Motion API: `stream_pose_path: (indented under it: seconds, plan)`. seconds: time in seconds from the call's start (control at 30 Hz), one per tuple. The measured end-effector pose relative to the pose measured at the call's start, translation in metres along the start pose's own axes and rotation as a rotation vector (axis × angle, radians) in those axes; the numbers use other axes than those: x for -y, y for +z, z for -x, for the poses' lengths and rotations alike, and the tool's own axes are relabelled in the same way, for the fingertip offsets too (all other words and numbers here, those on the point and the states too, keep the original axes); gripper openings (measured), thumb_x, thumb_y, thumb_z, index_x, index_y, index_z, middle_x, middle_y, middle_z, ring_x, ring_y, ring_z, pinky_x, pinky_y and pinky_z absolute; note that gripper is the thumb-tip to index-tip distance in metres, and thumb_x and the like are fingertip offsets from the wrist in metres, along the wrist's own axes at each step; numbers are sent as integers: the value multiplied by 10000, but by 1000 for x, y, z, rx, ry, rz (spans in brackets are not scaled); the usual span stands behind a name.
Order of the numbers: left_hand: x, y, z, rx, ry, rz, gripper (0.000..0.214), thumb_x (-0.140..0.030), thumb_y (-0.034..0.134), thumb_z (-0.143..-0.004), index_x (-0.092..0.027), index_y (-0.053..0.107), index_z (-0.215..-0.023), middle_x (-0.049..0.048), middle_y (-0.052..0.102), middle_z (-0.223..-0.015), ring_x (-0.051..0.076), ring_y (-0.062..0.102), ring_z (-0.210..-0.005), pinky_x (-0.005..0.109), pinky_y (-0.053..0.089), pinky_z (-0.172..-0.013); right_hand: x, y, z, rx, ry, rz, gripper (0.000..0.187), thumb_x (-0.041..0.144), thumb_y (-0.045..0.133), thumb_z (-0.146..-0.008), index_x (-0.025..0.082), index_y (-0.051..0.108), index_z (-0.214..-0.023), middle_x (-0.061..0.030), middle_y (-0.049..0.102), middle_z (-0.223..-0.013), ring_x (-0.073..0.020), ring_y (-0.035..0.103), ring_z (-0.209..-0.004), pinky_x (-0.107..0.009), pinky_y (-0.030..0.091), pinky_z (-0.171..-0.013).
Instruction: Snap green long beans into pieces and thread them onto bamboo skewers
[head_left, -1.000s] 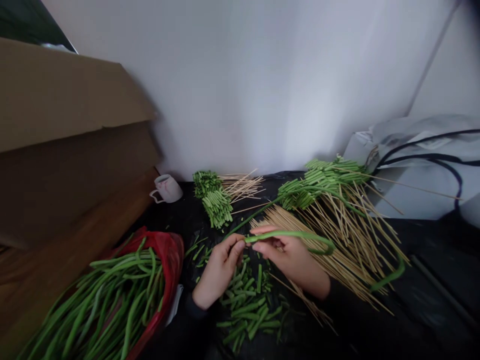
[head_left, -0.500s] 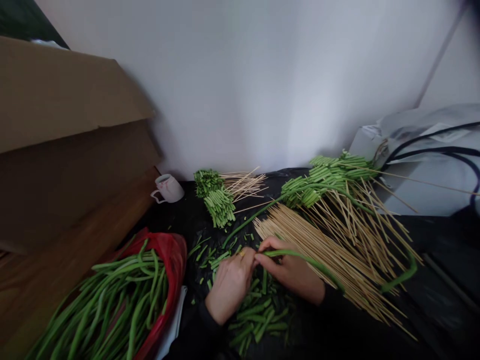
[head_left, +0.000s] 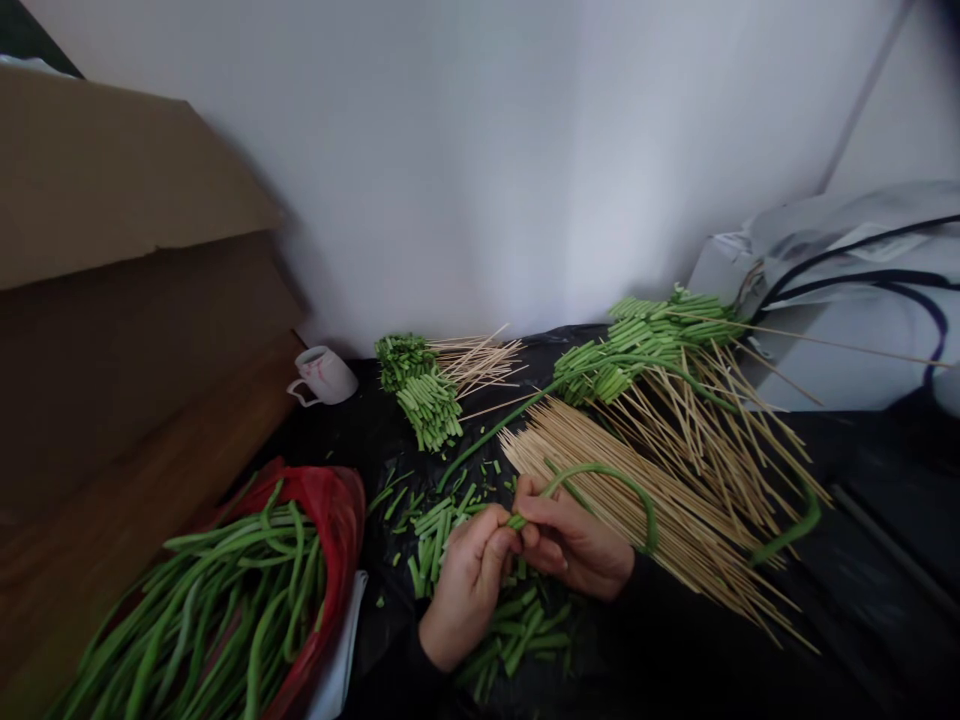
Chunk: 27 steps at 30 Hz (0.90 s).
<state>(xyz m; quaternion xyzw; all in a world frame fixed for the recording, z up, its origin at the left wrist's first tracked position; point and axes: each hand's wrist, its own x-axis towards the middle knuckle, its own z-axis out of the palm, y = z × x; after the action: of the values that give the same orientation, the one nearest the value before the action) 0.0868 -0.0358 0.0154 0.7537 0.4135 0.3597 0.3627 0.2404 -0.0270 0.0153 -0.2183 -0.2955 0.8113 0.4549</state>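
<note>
My right hand (head_left: 574,545) grips a long green bean (head_left: 622,482) that arches up over the skewers and curves down to the right. My left hand (head_left: 469,580) pinches the near end of the same bean, thumb against fingertips. Under both hands lies a pile of short cut bean pieces (head_left: 517,625) on the black sheet (head_left: 750,660). A heap of loose bamboo skewers (head_left: 675,500) lies just right of my right hand.
A red bag (head_left: 337,510) of whole long beans (head_left: 217,620) sits at the lower left. Skewered bean bundles (head_left: 427,395) and a bigger stack (head_left: 645,345) lie at the back. A white mug (head_left: 319,375), a cardboard box (head_left: 112,250) and a white bag (head_left: 847,300) surround the sheet.
Both hands have come a little nearer to me and lower over the cut pieces. The bean's loop has shortened and bowed higher above my right hand.
</note>
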Motion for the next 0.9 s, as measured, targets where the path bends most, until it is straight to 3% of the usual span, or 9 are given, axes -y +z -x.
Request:
stream_pose_path:
  seconds: [0.13, 0.27, 0.37, 0.43, 0.6, 0.77, 0.9]
  plan:
    - [3, -1, -5, 39, -52, 100, 345, -370, 338, -994, -203, 494, -736, -45, 417, -574, 116, 400, -511, 236, 349, -520, 6, -1, 0, -37, -68, 113, 288, 399, 697, -814, 198, 495, -767, 79, 548, -557, -31, 352, -381, -171, 234, -383]
    - [8, -7, -10, 15, 8, -171, 336, -342, 363, -992, -193, 529, -741, -8, 522, -650, 138, 493, -607, 251, 386, -591, 15, 0, 3, -89, -197, 519, 227, 359, 722, -782, 198, 594, -881, 56, 572, -660, -81, 509, -517, -216, 390, -504]
    - [9, -11, -10, 48, 56, -290, 288, -300, 339, -1004, -193, 591, -915, 40, 632, -796, 167, 587, -727, 282, 447, -683, 17, 0, 6, -173, -278, 860, 140, 339, 672, -826, 214, 618, -857, 44, 579, -689, -111, 567, -579, -254, 437, -582]
    - [7, -13, -10, 83, 91, -322, 280, -268, 328, -1008, -192, 589, -1073, 74, 670, -918, 187, 623, -835, 310, 479, -762, 16, -1, 6, -203, -304, 962, 112, 331, 638, -853, 223, 608, -858, 44, 577, -679, -120, 578, -586, -261, 444, -596]
    - [5, -13, -8, 101, 146, -462, 275, -242, 367, -999, -201, 538, -1211, 87, 669, -1052, 206, 630, -970, 341, 493, -847, 12, -2, 6, -238, -335, 1062, 90, 309, 597, -875, 227, 574, -844, 43, 572, -672, -135, 576, -630, -266, 439, -619]
    - [11, -11, -7, 135, 161, -659, 285, -260, 321, -1008, -180, 574, -904, 53, 648, -780, 194, 616, -681, 303, 455, -626, 17, 4, 8, -247, -418, 1222, 127, 262, 591, -864, 213, 566, -749, 19, 599, -716, -144, 557, -700, -279, 405, -657]
    - [4, -14, -5, 171, 130, -502, 312, -270, 303, -1012, -190, 557, -849, 41, 623, -762, 178, 588, -696, 291, 428, -659, 20, 5, 10, -120, -215, 833, 148, 322, 594, -876, 215, 535, -793, 48, 564, -634, -110, 521, -556, -243, 384, -535]
